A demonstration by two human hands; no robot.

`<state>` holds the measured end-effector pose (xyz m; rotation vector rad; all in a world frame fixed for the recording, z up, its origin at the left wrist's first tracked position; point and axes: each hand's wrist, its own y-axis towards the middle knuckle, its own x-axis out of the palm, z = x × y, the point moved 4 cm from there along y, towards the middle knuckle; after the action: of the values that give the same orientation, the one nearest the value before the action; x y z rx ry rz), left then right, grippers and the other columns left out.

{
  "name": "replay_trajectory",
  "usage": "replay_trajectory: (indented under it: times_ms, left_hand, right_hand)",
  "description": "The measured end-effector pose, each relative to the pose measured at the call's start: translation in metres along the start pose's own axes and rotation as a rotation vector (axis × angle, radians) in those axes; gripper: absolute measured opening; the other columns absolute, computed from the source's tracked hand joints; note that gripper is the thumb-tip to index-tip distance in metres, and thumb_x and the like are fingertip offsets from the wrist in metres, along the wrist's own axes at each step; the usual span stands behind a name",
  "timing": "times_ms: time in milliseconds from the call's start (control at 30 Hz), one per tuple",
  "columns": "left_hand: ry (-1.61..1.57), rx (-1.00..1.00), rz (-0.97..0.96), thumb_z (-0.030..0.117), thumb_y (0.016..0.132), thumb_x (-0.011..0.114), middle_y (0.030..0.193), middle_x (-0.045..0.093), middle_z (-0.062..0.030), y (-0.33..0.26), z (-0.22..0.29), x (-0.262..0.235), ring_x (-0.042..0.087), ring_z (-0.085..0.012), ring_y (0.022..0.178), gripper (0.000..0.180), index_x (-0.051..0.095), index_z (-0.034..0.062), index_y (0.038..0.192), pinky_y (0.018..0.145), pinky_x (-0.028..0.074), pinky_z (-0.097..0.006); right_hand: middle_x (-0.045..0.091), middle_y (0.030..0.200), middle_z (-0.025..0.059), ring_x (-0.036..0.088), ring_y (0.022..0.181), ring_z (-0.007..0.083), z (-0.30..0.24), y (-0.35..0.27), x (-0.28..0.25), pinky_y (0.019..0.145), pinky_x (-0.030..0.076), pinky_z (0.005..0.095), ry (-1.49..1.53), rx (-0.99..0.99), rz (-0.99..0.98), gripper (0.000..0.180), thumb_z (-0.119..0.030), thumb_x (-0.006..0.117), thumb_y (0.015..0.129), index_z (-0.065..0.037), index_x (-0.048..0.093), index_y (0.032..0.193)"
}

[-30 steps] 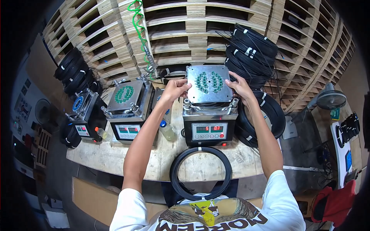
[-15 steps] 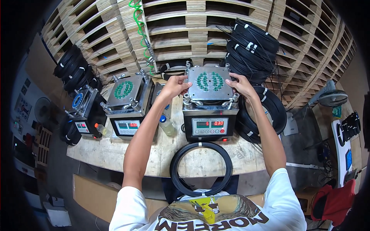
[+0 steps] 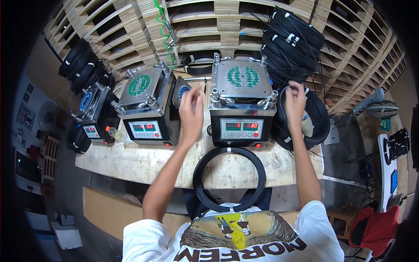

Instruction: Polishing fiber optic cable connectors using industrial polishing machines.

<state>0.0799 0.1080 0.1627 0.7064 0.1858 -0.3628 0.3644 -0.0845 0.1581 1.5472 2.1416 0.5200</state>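
Note:
The nearest polishing machine (image 3: 242, 126) has a square metal plate (image 3: 257, 90) on top, with two curved groups of green connectors (image 3: 243, 77) set in it. Both hands are off this plate. My left hand (image 3: 192, 112) is raised in the gap between this machine and the middle one, fingers stretched and slightly blurred, with nothing seen in them. Beside the machine's right side, my right hand (image 3: 295, 105) hovers over a large black cable coil (image 3: 321, 126), its fingers loosely bent and apart. Another black cable coil (image 3: 197, 179) lies at the table's front edge, against my body.
Two similar machines stand left, the middle one (image 3: 146, 109) with green connectors, the far one (image 3: 89, 114) with a blue ring. Stacked cable coils (image 3: 290, 48) rise behind on the right. A green spiral hose (image 3: 163, 32) hangs before wooden pallets (image 3: 224, 22). A small bottle (image 3: 113, 132) stands left.
Both hands have let go of the plate's sides and moved apart, the left one toward the gap on the left, the right one over the coil. The view has shifted slightly.

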Motion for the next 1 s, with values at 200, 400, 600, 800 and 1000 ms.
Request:
replay_trajectory:
  times_ms: [200, 400, 600, 800, 1000]
  left_hand:
    - [0.422, -0.161, -0.383, 0.028, 0.094, 0.067, 0.133, 0.052, -0.0268, -0.164, -0.038, -0.018, 0.053, -0.0418, 0.118, 0.059, 0.049, -0.0067, 0.138, 0.103, 0.043, -0.046]
    - [0.593, -0.197, -0.598, 0.032, 0.091, 0.068, 0.117, 0.056, -0.0232, -0.201, -0.068, -0.011, 0.054, -0.0413, 0.106, 0.052, 0.059, -0.0049, 0.127, 0.090, 0.046, -0.049]
    - [0.557, -0.084, -0.562, 0.018, 0.091, 0.066, 0.103, 0.057, -0.0206, -0.204, -0.065, -0.007, 0.055, -0.0387, 0.096, 0.030, 0.065, -0.0021, 0.113, 0.085, 0.046, -0.049]
    - [0.457, -0.202, -0.591, 0.019, 0.098, 0.060, 0.102, 0.057, -0.0256, -0.202, -0.030, -0.026, 0.064, -0.0471, 0.080, 0.031, 0.055, -0.0023, 0.119, 0.068, 0.052, -0.054]
    - [0.422, -0.078, -0.541, 0.020, 0.100, 0.057, 0.103, 0.060, -0.0272, -0.192, 0.018, -0.059, 0.064, -0.0478, 0.083, 0.037, 0.045, -0.0011, 0.128, 0.067, 0.052, -0.055]
  right_hand:
    - [0.054, 0.073, 0.0070, 0.055, 0.067, 0.0157, 0.013, -0.168, -0.044, 0.064, 0.046, 0.0302, -0.206, 0.209, -0.191, 0.013, -0.003, 0.062, 0.089, -0.001, 0.063, 0.102]
    - [0.064, 0.107, 0.0181, 0.060, 0.108, 0.0355, 0.034, -0.243, -0.007, 0.090, 0.049, 0.0450, -0.555, 0.187, -0.604, 0.043, -0.028, 0.074, 0.086, 0.000, 0.065, 0.118]
    - [0.060, 0.109, 0.0195, 0.054, 0.107, 0.0383, 0.052, -0.241, 0.013, 0.091, 0.046, 0.0470, -0.704, 0.030, -0.747, 0.042, -0.027, 0.078, 0.082, -0.003, 0.059, 0.111]
    - [0.065, 0.103, 0.0232, 0.062, 0.101, 0.0439, 0.030, -0.250, -0.005, 0.081, 0.050, 0.0487, -0.469, 0.285, -0.792, 0.040, -0.016, 0.071, 0.088, -0.005, 0.049, 0.120]
    - [0.065, 0.109, 0.0225, 0.062, 0.104, 0.0447, -0.040, -0.232, -0.016, 0.085, 0.050, 0.0448, -0.194, 0.039, -0.714, 0.049, -0.001, 0.066, 0.087, -0.007, 0.050, 0.133]
